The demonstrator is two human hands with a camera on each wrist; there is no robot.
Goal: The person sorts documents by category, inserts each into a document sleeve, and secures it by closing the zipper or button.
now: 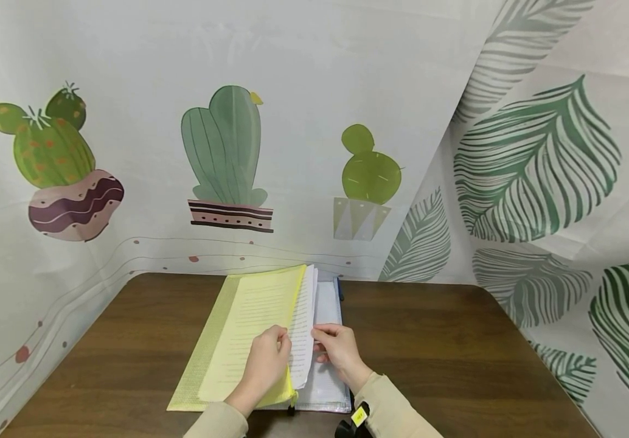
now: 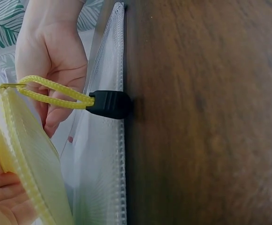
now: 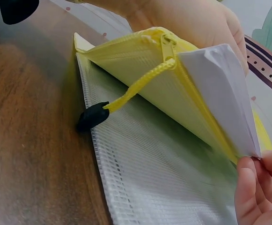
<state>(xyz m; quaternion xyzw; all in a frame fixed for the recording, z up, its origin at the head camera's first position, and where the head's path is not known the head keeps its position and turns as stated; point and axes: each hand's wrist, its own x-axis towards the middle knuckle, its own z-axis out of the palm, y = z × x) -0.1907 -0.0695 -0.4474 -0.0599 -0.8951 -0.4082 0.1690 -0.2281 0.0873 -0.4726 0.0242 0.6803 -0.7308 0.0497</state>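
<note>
A yellow mesh zipper pouch (image 1: 238, 328) has its right edge raised, with printed sheets of paper (image 1: 305, 322) sticking partly out of that side. My left hand (image 1: 267, 359) pinches the pouch's zippered edge. The paper's outer edge is held between thumb and fingers of my right hand (image 1: 340, 351). From the zipper's near end hangs a yellow cord pull (image 3: 140, 86) with a black tip (image 3: 94, 116). Beneath lies a clear mesh pouch (image 1: 328, 380) with a blue edge, partly covered by the yellow one.
The pouches lie on a dark brown wooden table (image 1: 429, 340). Behind it hangs a white cloth (image 1: 303, 73) printed with cacti and leaves. Beside the right sleeve is a black strap (image 1: 350, 426) with a yellow label.
</note>
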